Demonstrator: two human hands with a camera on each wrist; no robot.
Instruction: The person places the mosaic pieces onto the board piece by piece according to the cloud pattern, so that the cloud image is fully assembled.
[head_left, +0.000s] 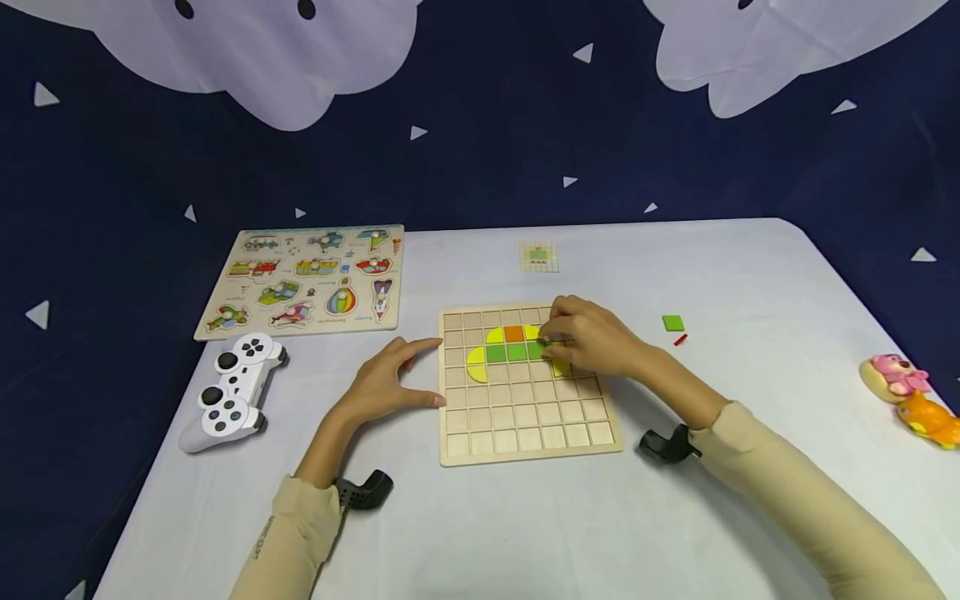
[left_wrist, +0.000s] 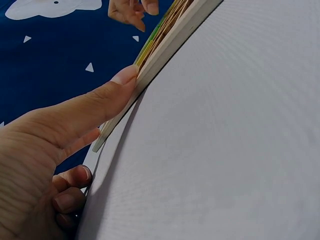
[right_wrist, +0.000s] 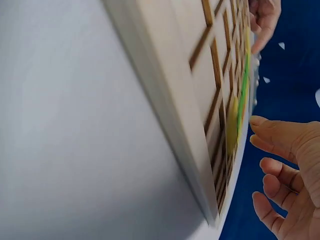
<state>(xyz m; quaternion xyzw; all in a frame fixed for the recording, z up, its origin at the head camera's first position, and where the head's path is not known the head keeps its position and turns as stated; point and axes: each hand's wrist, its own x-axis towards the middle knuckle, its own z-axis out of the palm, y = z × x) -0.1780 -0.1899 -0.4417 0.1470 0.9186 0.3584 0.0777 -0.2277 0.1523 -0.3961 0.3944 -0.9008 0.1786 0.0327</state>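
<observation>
A wooden grid board (head_left: 517, 421) lies on the table, bearing an orange square (head_left: 513, 333), a row of green squares (head_left: 496, 353) and several rounded yellow pieces (head_left: 477, 365). At its left edge, my left hand (head_left: 384, 383) rests thumb and index fingertips, spread wide apart. The left wrist view shows that thumb (left_wrist: 102, 102) against the board's side. Over the upper right of the grid is my right hand (head_left: 596, 337), fingertips bent down beside the yellow and green pieces and partly covering them. In the right wrist view, nothing shows between its thumb (right_wrist: 280, 131) and fingers.
Right of the board lie a loose green square (head_left: 672, 323) and a small red stick (head_left: 680, 340). A patterned card (head_left: 538, 257) is behind it. A vehicle puzzle (head_left: 315, 283) and a white game controller (head_left: 236, 387) sit left; small toys (head_left: 896, 375) stand far right.
</observation>
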